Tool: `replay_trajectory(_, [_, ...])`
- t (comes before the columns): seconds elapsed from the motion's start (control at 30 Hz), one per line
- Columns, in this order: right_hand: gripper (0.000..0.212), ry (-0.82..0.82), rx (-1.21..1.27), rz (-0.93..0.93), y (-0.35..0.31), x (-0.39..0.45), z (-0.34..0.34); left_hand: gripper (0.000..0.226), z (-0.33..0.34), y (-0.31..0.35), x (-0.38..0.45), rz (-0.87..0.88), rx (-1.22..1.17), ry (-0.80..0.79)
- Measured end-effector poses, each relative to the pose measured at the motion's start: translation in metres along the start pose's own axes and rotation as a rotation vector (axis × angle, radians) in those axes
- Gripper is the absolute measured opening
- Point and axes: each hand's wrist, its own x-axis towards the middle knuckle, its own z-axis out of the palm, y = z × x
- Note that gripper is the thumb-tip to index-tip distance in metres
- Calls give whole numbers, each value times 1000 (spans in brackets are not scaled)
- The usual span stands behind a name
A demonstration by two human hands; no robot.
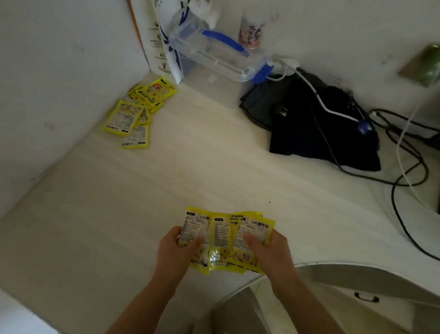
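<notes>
Several yellow hand-warmer packets [221, 231] are fanned out between my hands, just above the near edge of the white desk [213, 166]. My left hand [177, 251] grips the left side of the fan, thumb on top. My right hand [269, 253] grips the right side, thumb laid across the front packet. A second heap of the same yellow packets [138, 111] lies on the desk at the far left, against the white side wall.
A clear plastic box with blue handles [218, 54] and a white coffee paper bag [165, 15] stand at the back. A black cloth bundle [320, 127] and black and white cables [405, 161] fill the right. A drawer [367, 297] sits below the curved desk edge.
</notes>
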Motion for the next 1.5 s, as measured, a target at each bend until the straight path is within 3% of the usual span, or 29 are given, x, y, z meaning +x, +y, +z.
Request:
replay_trajectory(0.13, [12, 75, 178, 53, 29, -40, -17, 10, 5, -2, -22, 54, 66, -120])
replay_trajectory(0.3, [21, 216, 268, 98, 66, -71, -39, 18, 31, 2, -43, 124, 175, -251])
replay_trajectory(0.4, [7, 289, 372, 108, 86, -93, -56, 21, 52, 2, -59, 176, 240, -349])
replay_trajectory(0.57, [9, 403, 514, 138, 126, -131, -88, 25, 94, -5, -95, 260, 349, -495])
replay_trajectory(0.77, [6, 511, 732, 182, 191, -189, -129, 28, 146, -26, -163, 251, 419, -656])
replay_trajectory(0.87, [15, 551, 821, 206, 229, -219, -150, 26, 169, -42, -208, 262, 441, -696])
replay_trajectory(1.2, [16, 657, 947, 261, 353, -316, -227, 20, 243, -111, -351, 249, 512, -755])
replay_trajectory(1.5, [10, 725, 983, 258, 403, -338, -301, 16, 323, -121, -407, 245, 549, -841])
